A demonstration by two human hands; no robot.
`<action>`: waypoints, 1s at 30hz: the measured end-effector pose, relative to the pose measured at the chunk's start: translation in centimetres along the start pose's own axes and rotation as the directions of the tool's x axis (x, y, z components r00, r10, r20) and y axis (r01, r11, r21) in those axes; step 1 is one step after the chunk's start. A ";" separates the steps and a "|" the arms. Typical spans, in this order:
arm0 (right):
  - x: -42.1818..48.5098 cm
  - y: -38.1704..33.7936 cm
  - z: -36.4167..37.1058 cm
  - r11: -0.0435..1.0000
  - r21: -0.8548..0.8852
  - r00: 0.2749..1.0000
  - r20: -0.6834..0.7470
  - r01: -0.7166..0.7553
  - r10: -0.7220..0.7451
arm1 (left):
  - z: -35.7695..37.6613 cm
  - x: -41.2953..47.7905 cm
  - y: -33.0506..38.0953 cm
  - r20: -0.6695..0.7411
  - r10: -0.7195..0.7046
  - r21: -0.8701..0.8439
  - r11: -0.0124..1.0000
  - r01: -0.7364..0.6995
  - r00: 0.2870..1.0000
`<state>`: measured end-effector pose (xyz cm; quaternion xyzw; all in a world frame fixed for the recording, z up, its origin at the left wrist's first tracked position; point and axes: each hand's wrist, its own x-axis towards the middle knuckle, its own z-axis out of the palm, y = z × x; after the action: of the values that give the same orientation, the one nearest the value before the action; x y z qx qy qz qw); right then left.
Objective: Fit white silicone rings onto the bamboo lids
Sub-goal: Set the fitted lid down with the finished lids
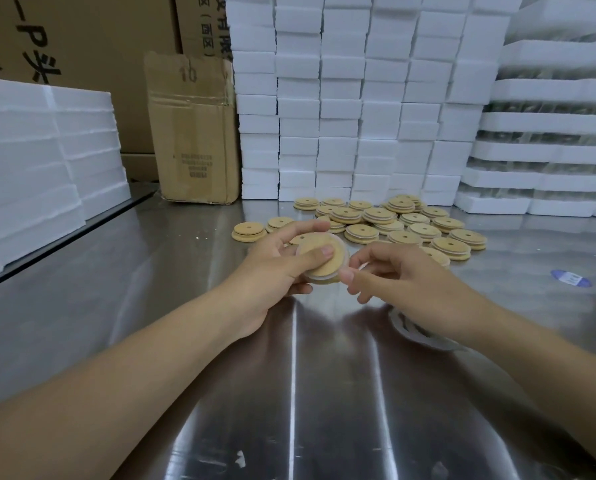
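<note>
Here the left hand [272, 271] grips 1 lid [319, 258] above the middle of the counter [324, 393], thumb flat on its face and fingers curled behind; the right hand [404, 282] pinches the ring [320, 280] at the lid's near-right rim between thumb and forefinger. The ring looks seated round much of the rim, so I judge this a late stretch of the fitting. It would go best with the thumb as anchor, rolling the ring over the edge bit by bit while turning the lid, then checking that it lies even and untwisted.

The spare rings [414, 332] lie mostly under the right wrist, so their count is unclear; the lid's far rim is behind fingers, so I cannot tell whether the ring sits there; in the pile [393, 223] toward the back edge, which lids carry rings is hard to make out.
</note>
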<state>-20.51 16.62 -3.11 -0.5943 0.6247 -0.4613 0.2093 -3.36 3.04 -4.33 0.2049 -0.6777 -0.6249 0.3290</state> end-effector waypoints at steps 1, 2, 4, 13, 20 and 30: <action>0.0 0.0 0.1 0.999 0.007 0.999 0.009 -0.034 0.034 | 0.1 -0.1 -0.1 0.005 0.016 0.018 1.000 -0.016 1.000; 0.1 0.1 0.0 0.998 0.014 0.998 0.014 -0.059 0.059 | 0.2 -0.2 -0.1 0.015 0.027 0.042 0.999 -0.028 1.000; 0.3 0.4 -0.2 0.994 0.040 0.995 0.018 -0.100 0.099 | 0.6 -0.3 -0.2 0.042 0.042 0.077 0.996 -0.045 0.998; 1.6 3.4 -7.7 0.930 0.128 0.795 -0.487 -0.345 0.362 | 0.8 -0.3 -0.2 -0.063 0.008 -0.003 1.000 -0.008 0.998; 1.2 7.6 -9.4 0.699 -0.412 0.753 -0.596 -0.584 0.278 | 0.9 -0.1 -0.3 -0.179 0.008 -0.049 0.999 -0.017 0.984; 1.9 7.6 -7.9 0.558 -0.717 0.903 -0.397 -0.418 0.167 | 0.7 0.1 -0.3 -0.249 0.005 -0.007 1.000 -0.007 0.968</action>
<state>-31.44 16.39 -4.98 -0.4384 0.8764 -0.1774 -0.0909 -3.91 3.40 -4.62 0.2784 -0.6292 -0.5959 0.4142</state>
